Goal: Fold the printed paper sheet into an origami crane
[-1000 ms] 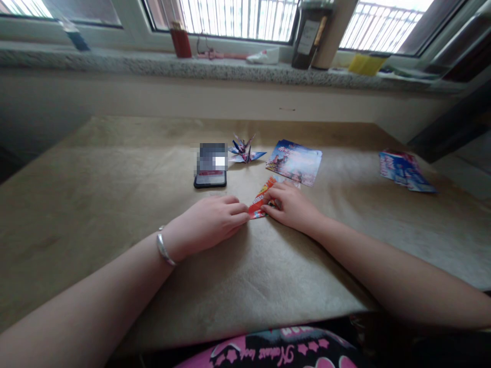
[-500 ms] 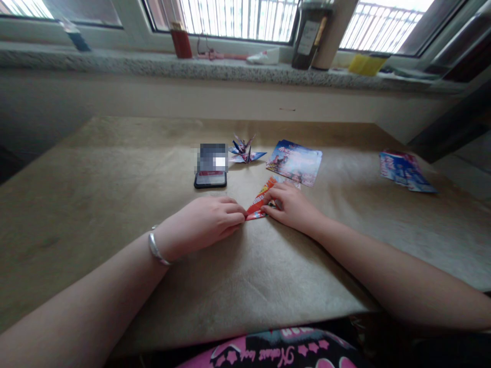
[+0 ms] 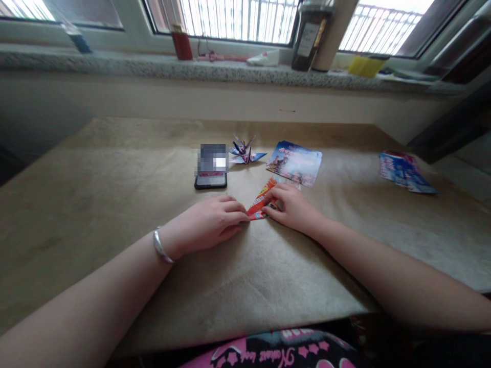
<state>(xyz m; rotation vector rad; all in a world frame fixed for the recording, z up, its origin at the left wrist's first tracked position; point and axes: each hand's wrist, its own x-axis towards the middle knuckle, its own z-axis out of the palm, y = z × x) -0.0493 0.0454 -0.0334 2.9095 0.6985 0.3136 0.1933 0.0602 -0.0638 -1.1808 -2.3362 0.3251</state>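
Note:
A folded piece of orange and red printed paper (image 3: 261,197) lies on the table between my hands. My left hand (image 3: 218,220), with a silver bangle at the wrist, has its fingers together and pinches the paper's pointed left corner. On the other side, my right hand (image 3: 288,203) curls thumb and fingers on the paper's right part and covers some of it. Beyond the paper stands a blue and pink folded paper crane (image 3: 246,153). A phone (image 3: 210,180) with a blurred-out screen lies left of the crane.
Blue printed paper sheets (image 3: 297,161) lie in a stack behind my right hand. More blue and pink printed sheets (image 3: 406,173) are fanned out at the far right of the table (image 3: 95,204). A windowsill (image 3: 153,66) holding a jar (image 3: 310,38) and small items runs along the back.
My left hand has shifted slightly to the right along the paper's pointed corner. My right hand stays nearly still on the paper.

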